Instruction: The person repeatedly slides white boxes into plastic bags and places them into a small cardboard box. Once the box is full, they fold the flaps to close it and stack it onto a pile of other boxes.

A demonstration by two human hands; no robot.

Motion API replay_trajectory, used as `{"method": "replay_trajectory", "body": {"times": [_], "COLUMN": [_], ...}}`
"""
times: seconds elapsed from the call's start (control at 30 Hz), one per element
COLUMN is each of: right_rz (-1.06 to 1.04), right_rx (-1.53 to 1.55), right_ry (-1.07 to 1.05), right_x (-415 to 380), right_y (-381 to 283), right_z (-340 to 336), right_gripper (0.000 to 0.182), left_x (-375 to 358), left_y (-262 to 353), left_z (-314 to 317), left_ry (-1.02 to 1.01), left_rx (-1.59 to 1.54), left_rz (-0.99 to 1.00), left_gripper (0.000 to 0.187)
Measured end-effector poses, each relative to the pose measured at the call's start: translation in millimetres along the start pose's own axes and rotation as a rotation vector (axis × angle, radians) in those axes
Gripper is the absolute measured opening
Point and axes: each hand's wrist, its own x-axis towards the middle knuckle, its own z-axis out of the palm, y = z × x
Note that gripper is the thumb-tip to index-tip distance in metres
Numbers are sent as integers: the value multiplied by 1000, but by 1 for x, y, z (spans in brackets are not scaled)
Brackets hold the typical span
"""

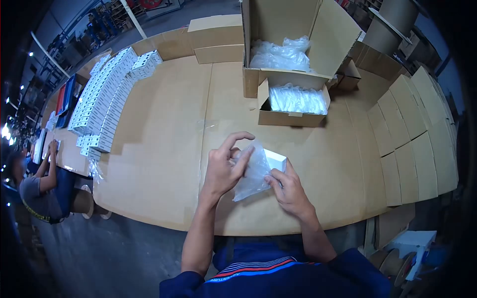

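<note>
In front of my chest, above the cardboard-covered table, my left hand (226,166) has its thumb against a clear plastic bag (252,176), with the index finger curled up and apart from it. A small white box (276,160) sits at the bag's upper right, partly behind the plastic. My right hand (289,189) grips the box's right end, its thumb pressing near the bag's edge. The bag hangs loose and crumpled toward the lower left. The fingers behind the box and bag are hidden.
Ahead stands an open carton (295,119) packed with bagged items, before a taller carton (253,84) of plastic bags. Stacked white boxes (107,94) line the left side. Brown cartons (412,144) are piled at right. Another person (42,184) sits at far left.
</note>
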Motion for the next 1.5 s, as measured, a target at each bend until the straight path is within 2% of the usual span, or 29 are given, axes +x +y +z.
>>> {"method": "replay_trajectory", "body": {"times": [0.1, 0.2, 0.23, 0.33, 0.43, 0.53, 0.57, 0.63, 0.77, 0.83, 0.93, 1.03, 1.13, 1.17, 1.3, 1.4, 1.43, 1.5], "right_rz": [-68, 4, 3, -6, 8, -110, -93, -58, 76, 44, -232, -400, -502, -471, -474, -580, -517, -532], "right_rx": [7, -12, 0, 19, -16, -21, -17, -9, 175, 241, 448, 300, 362, 461, 373, 297, 363, 388], "right_ry": [42, 100, 113, 172, 120, 45, 37, 21, 142, 301, 460, 318, 126, 47, -67, -121, -159, -163], "right_x": [3, 1, 0, 0, 1, 1, 0, -2, 5, 13, 42, 59, 74, 78, 93, 101, 99, 99], "right_y": [1, 3, 7, 12, 9, 9, 8, 4, 10, 15, -3, -14, -33, -30, -32, -21, -26, -26], "right_z": [-2, -5, -4, 1, 2, 7, 6, 1, -29, -37, -46, -63, -62, -61, -58, -52, -52, -51], "right_gripper": [14, 15, 16, 16, 15, 13, 13, 14, 23, 29, 45, 56, 50, 47, 37, 39, 41, 42], "left_x": [-5, -12, -22, -51, -68, -58, -56, -58, -64, -65, -69, -72, -74, -75, -77, -79, -79, -79], "left_y": [-7, -53, -54, -67, -59, -42, -41, -45, -51, -42, -44, -45, -48, -49, -50, -54, -52, -52], "left_z": [-4, -7, -4, 18, 33, 32, 35, 32, 23, 21, 22, 23, 22, 22, 22, 23, 23, 22], "left_ry": [199, 540, 592, 506, 175, 40, 96, 98, 86, 80, 40, 0, -24, -28, -36, -32, -32, -26], "left_rx": [-312, -348, -391, -651, -602, -459, -397, -356, -301, -273, -225, -223, -207, -213, -273, -300, -305, -307], "left_rz": [-80, 209, 115, -154, -205, -337, -261, -223, -233, -226, -220, -214, -184, -183, -203, -214, -215, -226], "left_gripper": [25, 29, 37, 57, 57, 47, 34, 36, 38, 39, 43, 48, 51, 52, 53, 52, 52, 52]}}
